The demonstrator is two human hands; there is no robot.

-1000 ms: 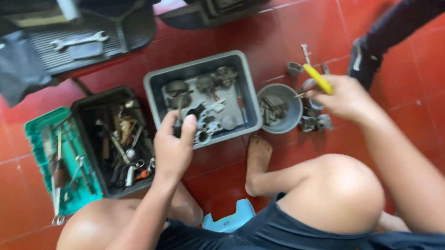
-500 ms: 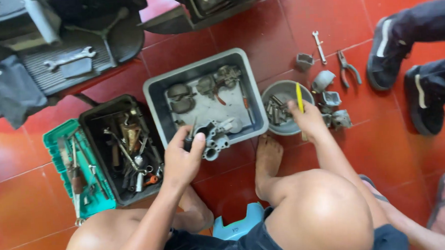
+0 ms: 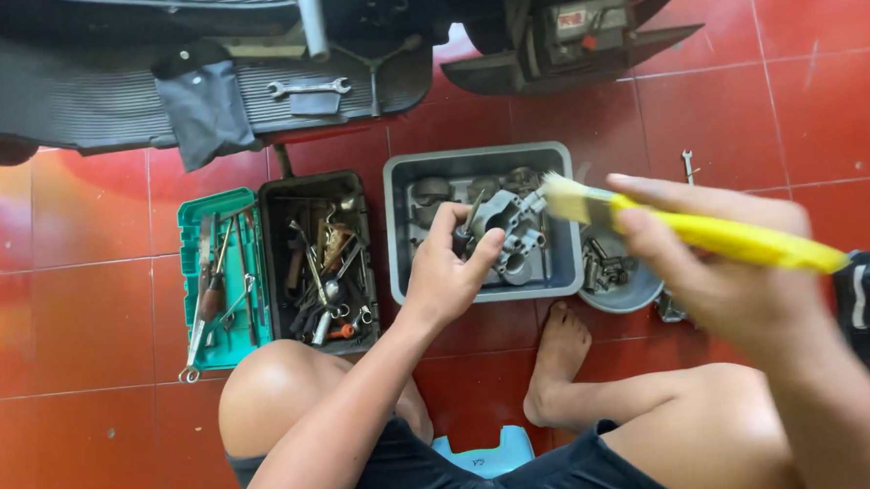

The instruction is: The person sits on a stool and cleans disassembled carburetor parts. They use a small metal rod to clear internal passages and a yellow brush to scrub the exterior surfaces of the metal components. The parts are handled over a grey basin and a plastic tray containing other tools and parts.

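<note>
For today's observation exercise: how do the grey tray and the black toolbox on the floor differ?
The grey tray is pale, shallow and holds a few metal engine parts; the black toolbox is dark, narrower and crammed with hand tools. The left hand holds a metal part above the tray; no hand is near the toolbox. Both are open-topped on red tiles.

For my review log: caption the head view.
Left hand holds a metal part over a grey tray; right hand brings a yellow-handled brush.

Small white label with red print (image 3: 570, 20) on dark vehicle panel, top centre
</note>
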